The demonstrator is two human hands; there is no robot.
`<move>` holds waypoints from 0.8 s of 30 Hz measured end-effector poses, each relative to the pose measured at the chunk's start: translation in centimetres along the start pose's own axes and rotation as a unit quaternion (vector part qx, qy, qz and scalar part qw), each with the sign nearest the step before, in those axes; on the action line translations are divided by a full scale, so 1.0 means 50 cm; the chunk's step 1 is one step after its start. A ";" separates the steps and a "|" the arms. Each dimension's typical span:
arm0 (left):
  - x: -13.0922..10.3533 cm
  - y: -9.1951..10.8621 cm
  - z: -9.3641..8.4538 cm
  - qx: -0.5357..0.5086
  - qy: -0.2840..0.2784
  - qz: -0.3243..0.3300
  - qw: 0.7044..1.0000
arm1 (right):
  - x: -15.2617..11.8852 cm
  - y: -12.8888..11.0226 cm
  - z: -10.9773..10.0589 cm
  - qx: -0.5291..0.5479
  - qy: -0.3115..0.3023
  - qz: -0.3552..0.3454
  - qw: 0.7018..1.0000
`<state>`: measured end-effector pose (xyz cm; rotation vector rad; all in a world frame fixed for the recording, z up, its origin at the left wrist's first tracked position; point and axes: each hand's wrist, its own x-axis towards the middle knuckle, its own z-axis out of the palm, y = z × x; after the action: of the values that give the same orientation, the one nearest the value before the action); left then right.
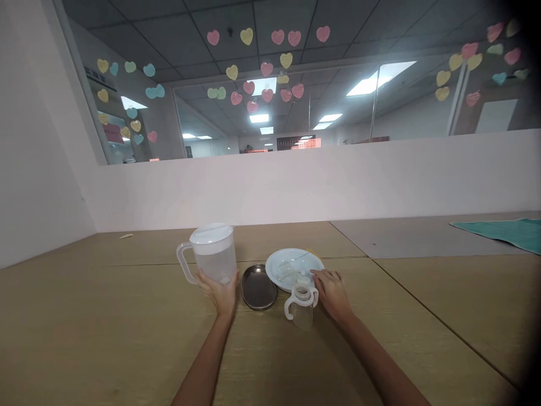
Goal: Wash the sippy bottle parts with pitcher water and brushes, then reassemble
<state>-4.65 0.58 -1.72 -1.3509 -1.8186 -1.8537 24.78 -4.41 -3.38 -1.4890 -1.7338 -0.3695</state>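
My left hand [220, 290] is wrapped round the lower part of a clear plastic pitcher [215, 256] with a white lid and a handle on its left. My right hand [332, 288] reaches to the right rim of a white plate [274, 260], its fingers bent near a small clear piece; whether they grip anything is unclear. On the plate lie clear plastic parts [288, 272]. An open clear bottle [302, 316] with a white two-handled collar stands in front of the plate, beside my right hand. Between pitcher and bottle sits an oval metal tray [258, 288].
The wooden table [139, 327] has seams running across it. A teal cloth [507, 232] lies at the far right. Behind the table rises a pale wall [270, 192] below a window with heart-shaped notes. A small flat scrap [126, 236] rests at the back left.
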 end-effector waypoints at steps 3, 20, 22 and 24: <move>0.001 -0.003 0.003 0.018 -0.003 -0.002 1.000 | 0.000 0.000 -0.003 -0.002 0.004 -0.004 1.000; 0.020 -0.008 -0.017 0.045 0.031 0.090 0.994 | 0.000 0.004 0.001 -0.001 0.003 -0.003 1.000; 0.021 0.000 -0.025 0.038 0.016 0.134 0.990 | 0.001 0.002 -0.001 0.000 0.004 -0.009 1.000; 0.023 0.008 -0.033 0.032 0.002 0.176 0.984 | 0.001 0.001 -0.004 0.000 0.005 -0.011 1.000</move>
<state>-5.73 -0.46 -0.32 -1.5258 -1.5031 -1.5984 24.88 -4.48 -3.23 -1.4669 -1.7437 -0.3887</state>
